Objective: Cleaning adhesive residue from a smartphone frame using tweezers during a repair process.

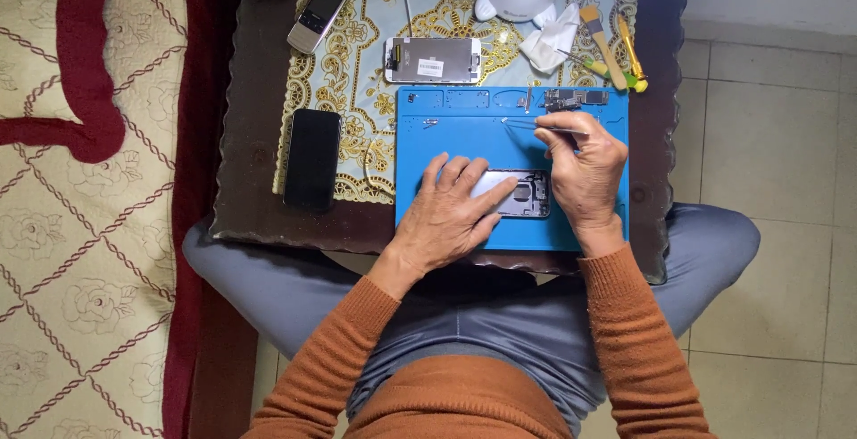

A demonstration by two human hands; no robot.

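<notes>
Opened phone [522,194] on mat [464,117], detached screen [433,60] behind mat, two phones [312,159] left of it

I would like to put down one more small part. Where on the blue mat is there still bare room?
The blue mat is bare in its left part, between its left edge and the left hand, above the fingers. The bottom strip under the opened phone is also free. It is crowded at the top right, with loose parts, the tweezers and the right hand.

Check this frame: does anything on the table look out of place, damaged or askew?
Only the opened phone under the left hand is apart, its insides exposed; its detached screen panel lies beyond the blue mat. Right hand holds tweezers. Nothing spilled.
</notes>
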